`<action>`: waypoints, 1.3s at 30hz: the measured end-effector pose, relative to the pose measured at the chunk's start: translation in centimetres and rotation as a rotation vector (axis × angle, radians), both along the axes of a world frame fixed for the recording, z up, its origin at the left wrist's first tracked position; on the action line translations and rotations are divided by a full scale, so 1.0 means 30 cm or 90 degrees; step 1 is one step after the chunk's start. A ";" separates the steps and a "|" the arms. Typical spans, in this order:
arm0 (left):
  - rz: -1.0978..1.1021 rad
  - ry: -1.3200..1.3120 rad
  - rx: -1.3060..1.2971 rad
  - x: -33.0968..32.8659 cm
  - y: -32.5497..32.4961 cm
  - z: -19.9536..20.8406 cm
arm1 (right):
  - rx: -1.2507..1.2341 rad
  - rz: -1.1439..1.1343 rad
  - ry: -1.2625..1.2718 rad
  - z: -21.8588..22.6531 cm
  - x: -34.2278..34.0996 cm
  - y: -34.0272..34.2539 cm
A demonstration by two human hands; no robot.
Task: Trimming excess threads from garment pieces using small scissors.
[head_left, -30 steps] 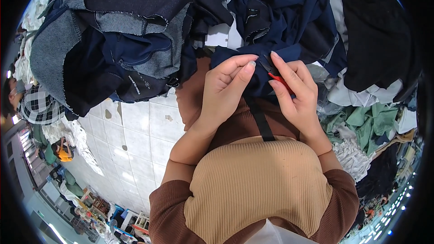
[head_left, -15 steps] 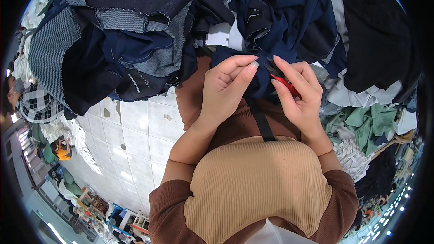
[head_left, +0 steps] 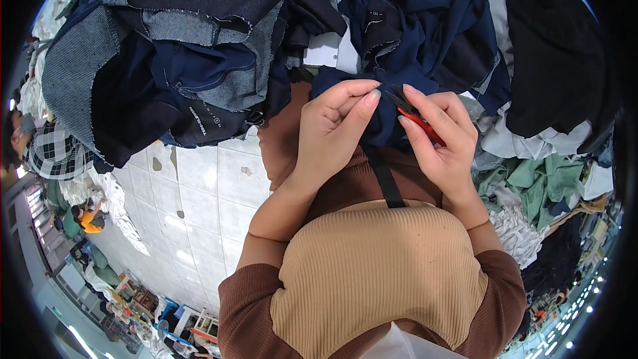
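Note:
My right hand [head_left: 444,129] grips a pair of thread snips [head_left: 419,124] with red handles. Their dark blades [head_left: 396,97] point up and left toward my other fingertips. My left hand [head_left: 335,123] is closed in a pinch, thumb against fingers, at the edge of a navy garment [head_left: 383,123] hanging over my lap. Whatever sits in that pinch is too small to make out. Beyond both hands lies a crumpled navy garment [head_left: 432,23] with a dark inner panel and a small label.
Dark denim garments [head_left: 80,66] with frayed grey edges are heaped on the left. To the right lie black cloth [head_left: 555,60], white cloth and green cloth [head_left: 545,176]. Tiled floor [head_left: 193,206] shows at lower left. A person in a checked shirt [head_left: 58,151] is at the far left.
My right hand and the snips have shifted very slightly to the right, away from the left fingertips. The left hand keeps its pinch in nearly the same place.

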State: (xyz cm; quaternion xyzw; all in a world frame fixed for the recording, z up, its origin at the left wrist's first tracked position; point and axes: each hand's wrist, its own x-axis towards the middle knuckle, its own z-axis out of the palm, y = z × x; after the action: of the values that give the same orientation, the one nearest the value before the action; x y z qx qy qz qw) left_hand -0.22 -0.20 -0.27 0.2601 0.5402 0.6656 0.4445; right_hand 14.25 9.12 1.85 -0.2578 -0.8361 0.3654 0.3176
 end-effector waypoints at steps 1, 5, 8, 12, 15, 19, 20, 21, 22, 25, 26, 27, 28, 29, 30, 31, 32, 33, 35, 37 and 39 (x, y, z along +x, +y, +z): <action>0.000 0.000 0.000 0.000 0.001 0.002 | 0.002 -0.001 0.004 0.000 0.000 0.000; 0.012 -0.005 0.004 0.004 0.006 0.006 | -0.003 0.007 0.007 0.009 0.003 -0.001; 0.010 -0.004 0.005 0.003 0.006 0.006 | -0.002 0.006 0.014 0.012 0.005 0.001; 0.010 -0.007 0.005 0.005 0.002 0.007 | 0.010 0.004 0.013 0.015 0.001 0.006; -0.003 -0.006 0.014 0.003 0.003 0.005 | 0.009 0.005 0.012 0.015 0.001 0.006; -0.013 -0.006 0.010 0.005 0.004 0.006 | 0.008 0.008 0.012 0.019 0.002 0.006; -0.002 -0.007 0.007 0.007 0.006 0.008 | 0.008 0.008 0.012 0.019 0.002 0.007; 0.008 -0.008 0.004 0.008 0.007 0.009 | 0.007 0.009 0.015 0.019 0.002 0.007; 0.009 -0.008 0.004 0.007 0.007 0.011 | 0.005 0.010 0.018 0.018 0.003 0.008; -0.005 0.005 -0.004 0.003 0.009 0.014 | 0.019 0.010 0.014 0.022 0.003 0.013; -0.005 0.003 -0.001 0.003 0.009 0.011 | 0.019 0.010 0.014 0.023 0.003 0.014; -0.004 0.000 0.002 0.003 0.010 0.010 | 0.015 0.008 0.012 0.025 0.001 0.014; -0.004 0.000 0.002 0.003 0.010 0.010 | 0.012 0.007 0.011 0.026 0.000 0.014; -0.002 0.004 0.002 0.004 0.012 0.009 | 0.011 0.007 0.011 0.027 -0.001 0.016; 0.000 0.008 0.001 0.004 0.012 0.009 | 0.016 0.009 0.013 0.027 -0.002 0.017; 0.000 0.008 0.001 0.003 0.012 0.011 | 0.020 0.010 0.015 0.027 -0.002 0.018; -0.003 0.004 0.001 0.003 0.013 0.013 | 0.020 0.011 0.015 0.027 -0.002 0.018; -0.005 0.000 0.002 0.002 0.014 0.014 | 0.020 0.009 0.013 0.027 -0.001 0.019; -0.001 -0.009 0.006 0.004 0.015 0.012 | 0.020 0.008 0.010 0.027 -0.001 0.019; 0.003 -0.017 0.010 0.005 0.013 0.009 | 0.021 0.011 0.010 0.030 -0.002 0.020; -0.001 -0.027 0.013 0.004 0.012 0.007 | 0.022 0.013 0.010 0.033 -0.003 0.021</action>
State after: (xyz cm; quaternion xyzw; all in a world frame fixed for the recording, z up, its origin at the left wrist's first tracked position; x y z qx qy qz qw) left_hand -0.09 0.16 -0.04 0.2508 0.5232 0.6762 0.4540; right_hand 14.15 9.76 2.83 -0.2412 -0.8422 0.3563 0.3249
